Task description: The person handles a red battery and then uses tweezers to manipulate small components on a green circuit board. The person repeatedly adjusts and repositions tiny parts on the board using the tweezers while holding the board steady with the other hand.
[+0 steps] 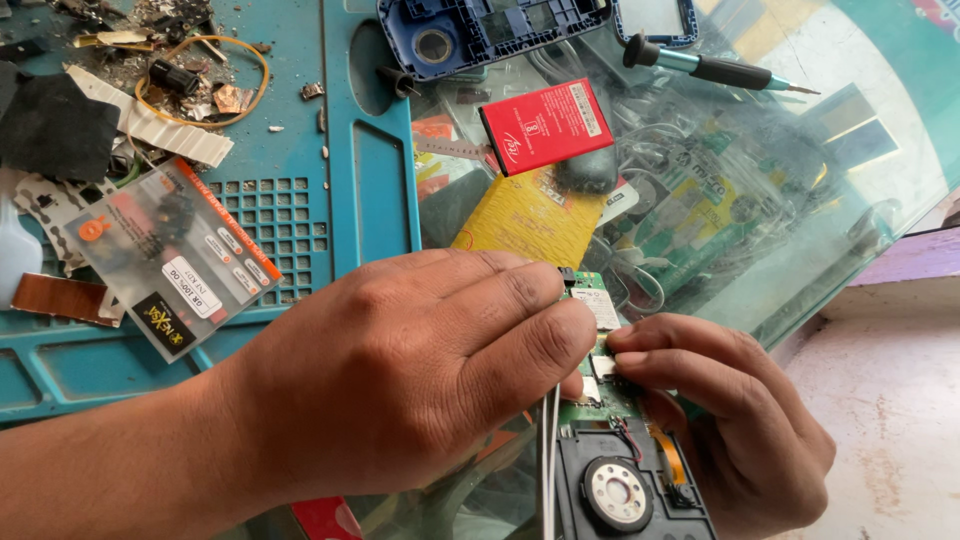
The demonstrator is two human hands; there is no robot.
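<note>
While both hands are meeting at lower centre of the frame, the left hand [400, 390] is curling its fingers down onto the green circuit board [600, 385] of an opened phone, thumb and forefinger pinching closed over what is looking like a thin white tool or wire [549, 450] running down beneath them; what the tips are actually gripping is hidden, so I cannot tell for certain. The right hand [730, 410] is closing around the board's right edge, fingertips pressing on its top face, palm cupping the black phone body [630, 490] with its round speaker [617, 493].

Progress, as a judgement: disassembly is looking well advanced. The blue back frame [470, 30] is lying detached at upper centre, the red battery [547, 125] is sitting out on the glass counter [800, 230] above the hands, and the board is lying exposed. Work on the board itself is appearing to be in hand; reassembly is not yet begun.

Position: the board is sitting directly between the two sets of fingertips, touching both, mostly covered by the left hand.

Surroundings: a precision screwdriver [710, 68] is resting at upper right, a blue work mat [300, 140] is filling the left side, with a clear parts packet [175, 255] and scrap debris [170, 70] on it
</note>
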